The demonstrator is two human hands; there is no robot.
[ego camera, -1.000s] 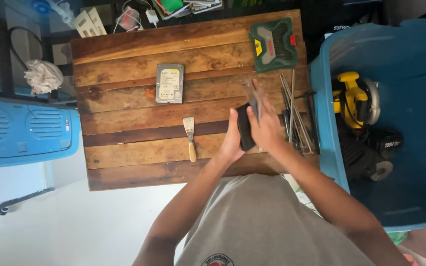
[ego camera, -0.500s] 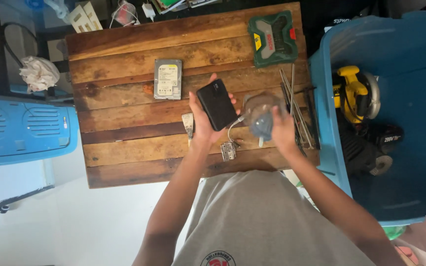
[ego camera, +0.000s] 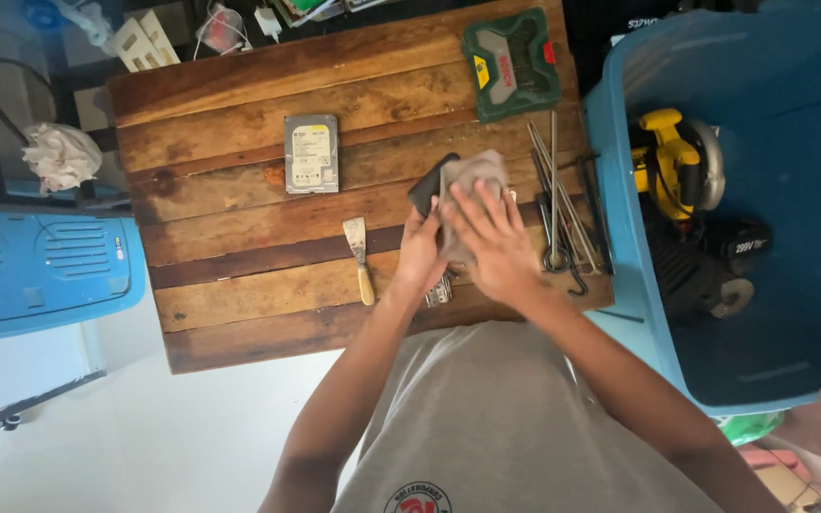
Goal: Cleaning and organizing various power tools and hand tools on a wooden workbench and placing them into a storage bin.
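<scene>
Right hand (ego camera: 491, 242) now pressing cloth (ego camera: 467, 180) onto black device (ego camera: 429, 185), left hand (ego camera: 420, 256) beneath

Home workshop: plank bench (ego camera: 239, 313), bit set (ego camera: 510, 62), saw (ego camera: 672, 176) in bin (ego camera: 620, 285).

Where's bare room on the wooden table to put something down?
Free: the left planks of the wooden table, bordered by the hard drive and putty knife; also the far strip between hard drive and green bit case. Crowded: right edge, with metal rods beside both hands.
</scene>
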